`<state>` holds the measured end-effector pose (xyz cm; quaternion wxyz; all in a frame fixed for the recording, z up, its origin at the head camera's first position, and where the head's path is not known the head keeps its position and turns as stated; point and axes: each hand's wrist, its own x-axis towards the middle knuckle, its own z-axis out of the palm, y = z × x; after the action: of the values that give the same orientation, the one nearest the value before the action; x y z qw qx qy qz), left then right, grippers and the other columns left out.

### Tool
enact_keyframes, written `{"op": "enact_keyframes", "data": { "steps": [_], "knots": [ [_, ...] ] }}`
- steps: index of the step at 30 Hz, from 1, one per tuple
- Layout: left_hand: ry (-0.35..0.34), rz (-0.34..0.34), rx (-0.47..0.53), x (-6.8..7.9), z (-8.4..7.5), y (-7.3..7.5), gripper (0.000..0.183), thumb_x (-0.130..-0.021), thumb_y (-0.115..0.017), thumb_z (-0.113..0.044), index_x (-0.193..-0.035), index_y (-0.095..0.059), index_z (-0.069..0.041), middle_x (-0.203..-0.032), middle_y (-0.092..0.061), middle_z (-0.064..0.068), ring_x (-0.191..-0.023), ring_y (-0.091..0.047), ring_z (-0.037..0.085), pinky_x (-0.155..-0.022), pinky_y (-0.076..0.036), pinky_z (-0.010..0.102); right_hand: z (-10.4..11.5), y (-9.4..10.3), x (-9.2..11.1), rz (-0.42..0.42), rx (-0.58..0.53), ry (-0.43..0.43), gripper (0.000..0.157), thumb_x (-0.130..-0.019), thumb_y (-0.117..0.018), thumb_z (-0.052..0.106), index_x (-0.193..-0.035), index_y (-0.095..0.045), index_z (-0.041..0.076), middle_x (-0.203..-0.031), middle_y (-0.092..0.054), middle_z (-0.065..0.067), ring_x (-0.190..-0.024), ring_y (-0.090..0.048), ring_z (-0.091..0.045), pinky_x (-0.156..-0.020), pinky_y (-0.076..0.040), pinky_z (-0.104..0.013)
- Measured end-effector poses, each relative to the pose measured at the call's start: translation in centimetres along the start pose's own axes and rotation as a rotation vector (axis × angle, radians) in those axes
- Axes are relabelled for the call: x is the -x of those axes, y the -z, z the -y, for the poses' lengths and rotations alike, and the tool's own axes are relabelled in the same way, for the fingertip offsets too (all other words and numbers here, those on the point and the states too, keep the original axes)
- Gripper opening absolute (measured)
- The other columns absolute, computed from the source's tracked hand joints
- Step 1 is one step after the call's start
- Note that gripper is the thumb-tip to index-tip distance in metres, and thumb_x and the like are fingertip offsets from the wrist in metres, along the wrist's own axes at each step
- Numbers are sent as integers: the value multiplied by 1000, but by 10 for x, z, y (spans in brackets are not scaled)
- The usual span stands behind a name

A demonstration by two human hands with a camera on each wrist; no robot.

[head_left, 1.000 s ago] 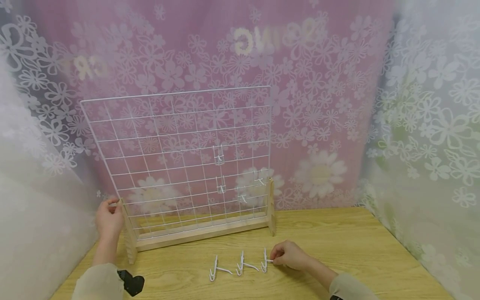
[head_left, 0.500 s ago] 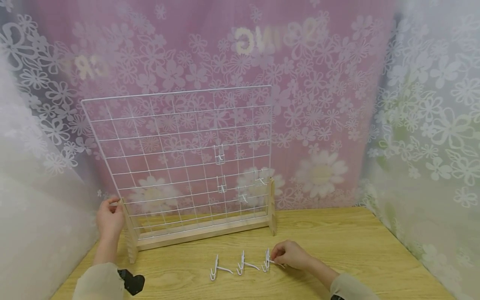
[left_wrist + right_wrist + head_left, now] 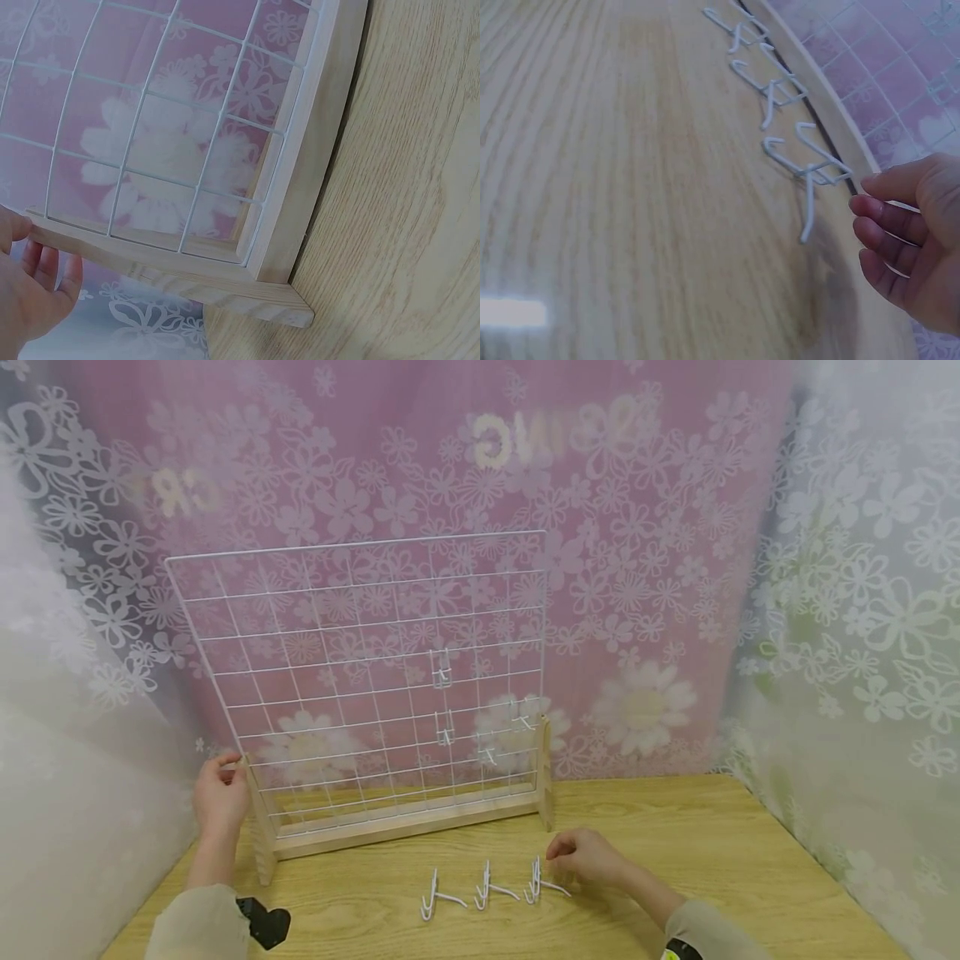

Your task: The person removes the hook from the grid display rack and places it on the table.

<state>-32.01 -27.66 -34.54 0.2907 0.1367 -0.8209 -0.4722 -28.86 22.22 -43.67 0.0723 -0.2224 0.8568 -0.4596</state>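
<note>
A white wire grid panel (image 3: 360, 693) stands upright in a wooden stand (image 3: 405, 827). At the stand's left upright (image 3: 150, 266), my left hand (image 3: 221, 797) holds the upper end, thumb and fingertips right at the wood. Three white wire hooks lie in a row in front: a left hook (image 3: 435, 896), a middle hook (image 3: 487, 887) and a right hook (image 3: 537, 883). Beside the right hook is my right hand (image 3: 588, 857), fingers loosely bent and holding nothing; the right wrist view shows its fingertips (image 3: 866, 206) just off that hook's back frame (image 3: 832, 180).
Several more hooks hang on the grid's right half, among them an upper hook (image 3: 442, 672) and a lower hook (image 3: 489, 756). The wood-grain table (image 3: 675, 835) meets a pink floral curtain (image 3: 637, 610) behind and a pale floral curtain (image 3: 862, 693) on the right.
My right hand has let go of the right hook and drawn slightly up and right from it. That hook now lies in line with the other two. The left hand stays put.
</note>
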Motion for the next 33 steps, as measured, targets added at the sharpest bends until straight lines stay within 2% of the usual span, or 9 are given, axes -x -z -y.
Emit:
{"op": "enact_keyframes", "data": {
  "steps": [10,14,17,22,26,33],
  "knots": [
    [-13,-26,-3,0,-1,-1,29,-95,-42,-6,-121,-49,4,-100,-51,24,-90,-48,33,-57,-36,21,13,25,-6,-76,49,-24,21,-89,-60,14,-101,-63,-4,-86,-63,-3,-75,-55,-18,-65,-48,-41],
    [-21,-31,2,-1,-1,-1,28,-95,-42,-8,-120,-49,4,-100,-51,25,-89,-48,33,-55,-36,20,18,31,-10,-102,28,-34,21,-90,-59,14,-102,-63,-2,-88,-63,-8,-76,-54,-20,-68,-47,-45],
    [-31,-33,8,-1,0,-1,28,-95,-43,-7,-119,-49,5,-99,-50,25,-87,-48,33,-55,-35,19,23,35,-12,-116,6,-48,24,-91,-58,17,-103,-62,-3,-89,-63,-9,-79,-55,-21,-71,-47,-46],
    [-22,-48,2,0,1,-2,27,-95,-43,-6,-119,-50,4,-99,-51,24,-86,-47,30,-56,-35,20,34,42,-18,-158,-25,-44,30,-91,-58,19,-107,-60,-6,-91,-64,-9,-81,-56,-22,-71,-47,-38],
    [-26,-51,-1,1,1,-3,28,-95,-42,-7,-119,-51,4,-100,-50,23,-87,-47,31,-57,-35,21,42,49,-23,-210,-51,-32,32,-91,-58,19,-108,-59,-8,-90,-64,-9,-80,-57,-24,-67,-47,-33],
    [-16,-68,17,2,0,-5,29,-97,-42,-11,-119,-50,5,-101,-48,22,-88,-46,31,-58,-33,18,59,59,-29,-299,-76,-42,34,-93,-56,20,-112,-57,-8,-91,-64,-8,-80,-57,-21,-67,-47,-32]
  ]
}}
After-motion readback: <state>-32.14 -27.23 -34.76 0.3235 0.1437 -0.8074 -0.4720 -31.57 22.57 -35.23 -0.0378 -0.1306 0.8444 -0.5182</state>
